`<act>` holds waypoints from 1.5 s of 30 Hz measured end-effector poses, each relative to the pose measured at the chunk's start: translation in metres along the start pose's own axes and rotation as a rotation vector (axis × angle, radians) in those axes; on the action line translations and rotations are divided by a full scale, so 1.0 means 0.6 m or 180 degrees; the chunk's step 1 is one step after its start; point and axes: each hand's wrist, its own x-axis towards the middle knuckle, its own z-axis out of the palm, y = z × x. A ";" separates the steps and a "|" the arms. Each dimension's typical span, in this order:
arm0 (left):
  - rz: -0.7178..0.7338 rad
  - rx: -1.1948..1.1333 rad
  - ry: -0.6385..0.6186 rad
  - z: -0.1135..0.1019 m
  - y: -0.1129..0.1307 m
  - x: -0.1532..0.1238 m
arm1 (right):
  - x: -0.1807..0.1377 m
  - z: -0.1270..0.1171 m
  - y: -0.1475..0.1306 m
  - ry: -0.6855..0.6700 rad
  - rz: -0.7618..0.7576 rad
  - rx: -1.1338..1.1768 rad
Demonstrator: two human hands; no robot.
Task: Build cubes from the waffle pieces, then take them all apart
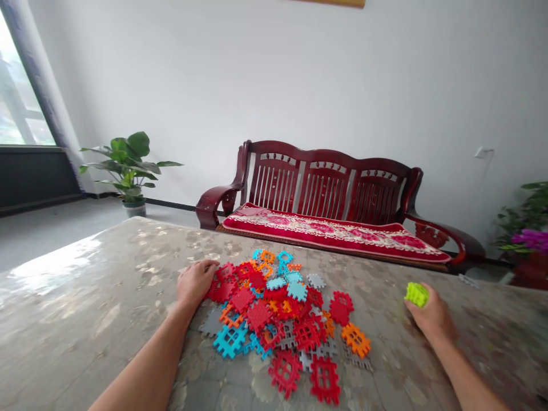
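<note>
A loose heap of plastic interlocking tiles (260, 315) in red, blue, orange and grey lies in the middle of the table. Along its left edge rests my left hand (196, 281), fingers stretched toward the far side and touching or very near the red tiles; it holds nothing that I can see. Well to the right of the heap, my right hand (435, 319) is closed on lime-green interlocking tiles (416, 294), which look stacked together just above the tabletop. Part of the green stack is hidden by the thumb and fingers.
The table (107, 319) has a patterned, shiny cover. Behind it stands a dark red wooden bench (324, 191) with a red floral cushion (317, 228). A potted plant (132, 165) is at the left, purple flowers (531, 240) at the far right. A small grey piece (468, 280) lies near the table's far edge.
</note>
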 end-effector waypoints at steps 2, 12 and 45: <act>0.0027 0.0025 0.0007 0.001 0.000 -0.001 | -0.019 0.001 -0.020 -0.0053 -0.0137 0.0013; 0.0032 -0.0155 0.0089 0.002 0.003 -0.006 | -0.139 0.023 -0.174 -0.0869 -0.0488 0.1587; 0.2735 -0.1225 -0.0594 0.008 0.117 -0.066 | -0.257 0.009 -0.435 -0.2150 -0.2024 0.1691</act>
